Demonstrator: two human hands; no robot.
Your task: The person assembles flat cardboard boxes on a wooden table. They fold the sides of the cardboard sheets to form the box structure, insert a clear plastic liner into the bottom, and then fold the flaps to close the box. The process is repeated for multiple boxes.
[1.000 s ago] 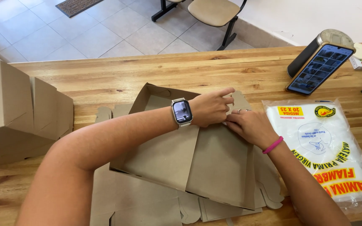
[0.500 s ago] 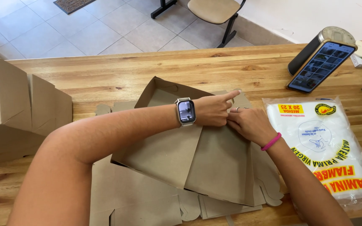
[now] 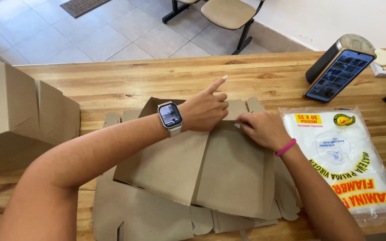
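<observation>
While the wooden desk (image 3: 126, 80) is carrying everything, a folded carton (image 3: 18, 116) is being kept at its left edge and a half-folded cardboard sheet (image 3: 202, 169) is being worked near its front edge, atop flat blanks (image 3: 135, 214). At the right edge, a plastic bag pack (image 3: 340, 156) is lying. Since a second ago, the left hand (image 3: 204, 109) has lifted its index finger, grip loosened on the flap, suggesting the fold is being finished; the right hand (image 3: 264, 129) is being pinched together on the sheet's far flap.

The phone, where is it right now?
In the head view the phone is at the table's far right, propped against a dark cylinder, beyond the plastic bag and right of both hands.
</observation>
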